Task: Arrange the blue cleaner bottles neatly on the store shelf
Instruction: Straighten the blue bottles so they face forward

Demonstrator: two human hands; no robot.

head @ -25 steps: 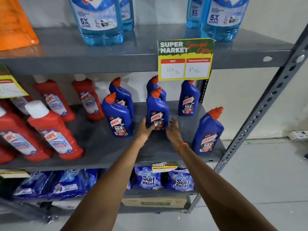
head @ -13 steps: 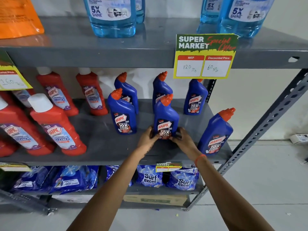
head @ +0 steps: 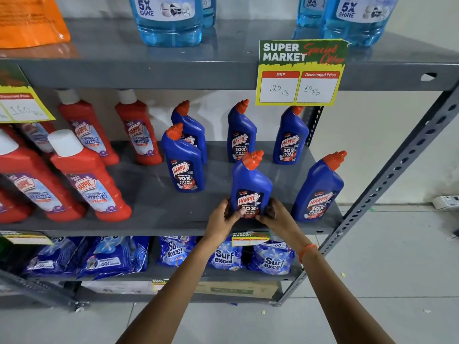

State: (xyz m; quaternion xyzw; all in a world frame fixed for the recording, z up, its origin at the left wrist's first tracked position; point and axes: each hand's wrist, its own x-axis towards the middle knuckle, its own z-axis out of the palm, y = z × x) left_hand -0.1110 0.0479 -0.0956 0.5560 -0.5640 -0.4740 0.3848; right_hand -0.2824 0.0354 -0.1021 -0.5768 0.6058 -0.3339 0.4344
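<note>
Your left hand (head: 221, 218) and right hand (head: 275, 214) are both closed around the base of one blue cleaner bottle (head: 250, 187), upright near the front of the middle shelf (head: 154, 219), between two other blue bottles (head: 185, 167) (head: 319, 189).

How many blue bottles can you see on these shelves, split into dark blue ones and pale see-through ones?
6 dark blue plastic cleaner bottles with orange caps, on the grey metal middle shelf
4 pale blue see-through bottles, on the grey metal top shelf, tops cut off
Total: 10
</note>
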